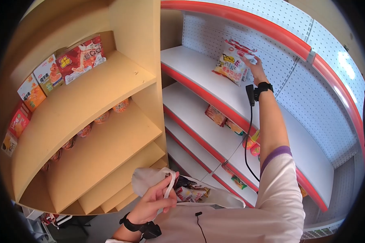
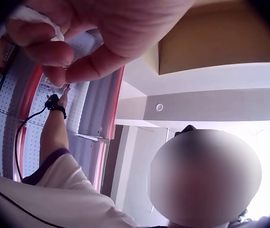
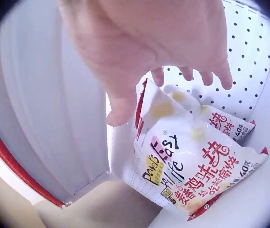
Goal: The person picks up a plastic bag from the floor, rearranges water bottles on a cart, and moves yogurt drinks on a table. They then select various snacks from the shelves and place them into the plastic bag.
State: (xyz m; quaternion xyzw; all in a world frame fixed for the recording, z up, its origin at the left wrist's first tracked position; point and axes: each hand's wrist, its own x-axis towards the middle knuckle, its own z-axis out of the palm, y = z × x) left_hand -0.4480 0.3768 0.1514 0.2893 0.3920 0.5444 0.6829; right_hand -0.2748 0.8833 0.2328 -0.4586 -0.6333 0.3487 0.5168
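Observation:
My right hand [image 1: 256, 69] reaches over the upper white shelf, beside a bag of snack chips [image 1: 230, 65] standing there. In the right wrist view, the thumb and fingers are spread apart above the top of this white and red bag [image 3: 187, 161]. A second snack bag [image 3: 225, 124] of the same print stands partly hidden behind it. Low in the head view, my left hand [image 1: 156, 199] grips the handle [image 1: 171, 184] of a white plastic carrier bag [image 1: 144, 180]. Several snack packets [image 1: 190, 194] lie inside the carrier bag.
A wooden shelf unit [image 1: 129, 73] on the left bears snack boxes [image 1: 48, 75] and a red snack bag [image 1: 81, 60]. Red edging [image 1: 207, 91] runs along the white shelves. Lower shelves hold small packets [image 1: 215, 116] and pink-topped items [image 1: 249, 143]. A black cable [image 1: 247, 156] hangs from the right wrist.

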